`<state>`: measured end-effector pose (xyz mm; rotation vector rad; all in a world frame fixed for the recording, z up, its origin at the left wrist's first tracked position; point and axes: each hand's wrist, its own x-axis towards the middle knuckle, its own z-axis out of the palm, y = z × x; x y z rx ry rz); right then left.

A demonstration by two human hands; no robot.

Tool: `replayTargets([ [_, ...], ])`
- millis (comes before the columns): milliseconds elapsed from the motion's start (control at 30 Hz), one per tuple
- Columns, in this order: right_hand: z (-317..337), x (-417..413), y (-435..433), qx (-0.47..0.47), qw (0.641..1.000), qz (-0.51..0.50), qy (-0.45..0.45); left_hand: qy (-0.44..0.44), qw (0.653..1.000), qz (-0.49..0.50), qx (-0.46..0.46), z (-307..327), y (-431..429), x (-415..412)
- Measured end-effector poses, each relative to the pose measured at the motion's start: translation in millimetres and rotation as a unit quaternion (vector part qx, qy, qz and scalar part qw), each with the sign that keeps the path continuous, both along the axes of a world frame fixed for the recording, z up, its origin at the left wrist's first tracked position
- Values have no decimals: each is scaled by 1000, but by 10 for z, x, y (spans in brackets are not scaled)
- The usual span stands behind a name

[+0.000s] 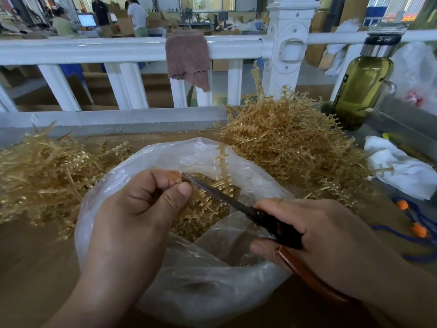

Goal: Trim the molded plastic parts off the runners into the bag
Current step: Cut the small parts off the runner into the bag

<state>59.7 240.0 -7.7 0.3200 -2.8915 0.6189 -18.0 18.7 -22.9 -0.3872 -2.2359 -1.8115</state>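
Left hand [142, 209] hovers over the mouth of the clear plastic bag [212, 285], thumb and curled fingers pinching the end of a tan runner [223, 165] whose branched stem rises above the bag's far rim. Right hand [331, 237] grips the scissors [272, 223], fingers wrapped round the black pivot and the reddish-brown handle; the dark blades slant up and to the left, and their tip reaches the left fingertips just beside the pinched piece. Whether the blades are parted cannot be told. Inside the bag lies a bed of small tan trimmed parts [201, 223], directly under the blades. The bag sits on the brown desk [35, 268] between two heaps: a tangled pile of spiky runners [295, 143] to the right and a flatter pile of strips [47, 166] to the left. Behind the right pile stands an olive-green bottle [361, 91] with a steel collar. A crumpled white rag [402, 169] and a blue cord with orange beads [416, 229] lie at the right edge. A brown cloth [188, 58] hangs over the white railing [94, 48] behind the desk.
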Motion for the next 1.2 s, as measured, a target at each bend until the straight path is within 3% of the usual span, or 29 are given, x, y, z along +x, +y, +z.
replayTargets([
  [133,28,10,19,17,1000,-1,0,20,998,13,-56,-13,-31,-11],
  [1200,63,-16,82,53,998,16,26,40,994,-15,-97,32,-47,9],
])
